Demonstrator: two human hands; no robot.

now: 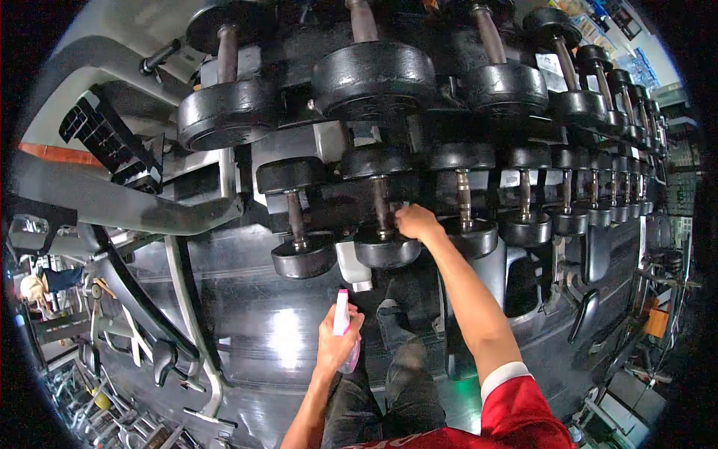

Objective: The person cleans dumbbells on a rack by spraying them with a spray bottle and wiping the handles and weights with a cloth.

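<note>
Dumbbell (381,200) in btm row, R hand at its handle

Head view: it's 2nd from L in the lower row, one end toward the person. R hand (416,222) is by the handle, fingers curled in; the tips are hidden, so can't tell if they grip anything. L hand (336,346) is wrapped round a spray bottle (342,320), pink-&-white top showing, much of the body behind the hand. Upper-row dumbbells (372,75) sit above, some cut off at the top edge. Farther R both rows shrink, hard to count. R wrist partly covers the next dumbbell (464,198). Grey machine frame (112,203) crowds the L side; dark floor (247,329) w/ a glare patch below. Red sleeve (520,411) cut off, btm edge.
</note>
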